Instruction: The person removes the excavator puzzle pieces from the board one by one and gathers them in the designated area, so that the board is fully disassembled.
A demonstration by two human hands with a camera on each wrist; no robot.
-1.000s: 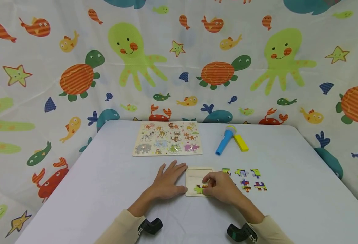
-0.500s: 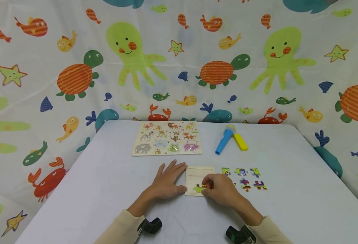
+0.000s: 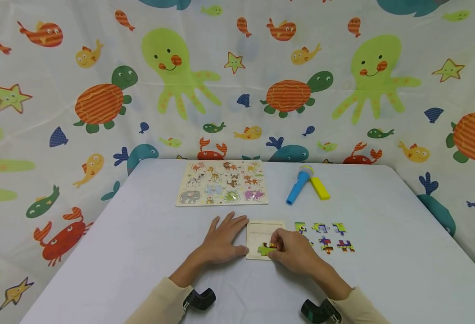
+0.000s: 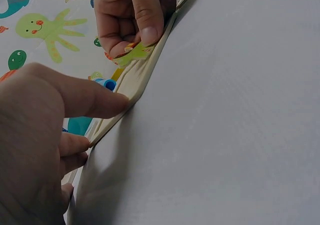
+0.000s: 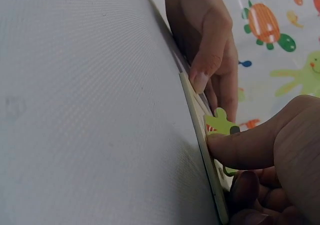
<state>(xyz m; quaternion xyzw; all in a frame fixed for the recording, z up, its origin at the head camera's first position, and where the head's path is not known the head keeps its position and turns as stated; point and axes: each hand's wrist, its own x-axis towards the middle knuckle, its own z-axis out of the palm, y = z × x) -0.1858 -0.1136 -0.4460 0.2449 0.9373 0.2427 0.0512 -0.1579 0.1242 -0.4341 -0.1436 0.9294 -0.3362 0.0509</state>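
Note:
A small square wooden puzzle board (image 3: pixel 259 228) with a raised rim lies in front of me in the head view. My right hand (image 3: pixel 296 253) pinches a green jigsaw piece (image 3: pixel 264 249) between thumb and fingers, over the lower part of that board. In the right wrist view the green piece (image 5: pixel 218 121) is tilted up from the board, and its lower side is partly hidden by the thumb. My left hand (image 3: pixel 222 243) lies with its fingers spread, thumb and fingertips touching the board's left edge.
Several loose jigsaw pieces (image 3: pixel 325 245) lie right of the board, some partly behind my right hand. Farther back are an animal puzzle board (image 3: pixel 222 184), a blue toy microphone (image 3: pixel 298 186) and a yellow block (image 3: pixel 320 189). A patterned cloth (image 3: pixel 237 90) hangs behind the table.
The green piece and my right fingers have shifted only slightly over the board. My left hand stays in place at the board's edge.

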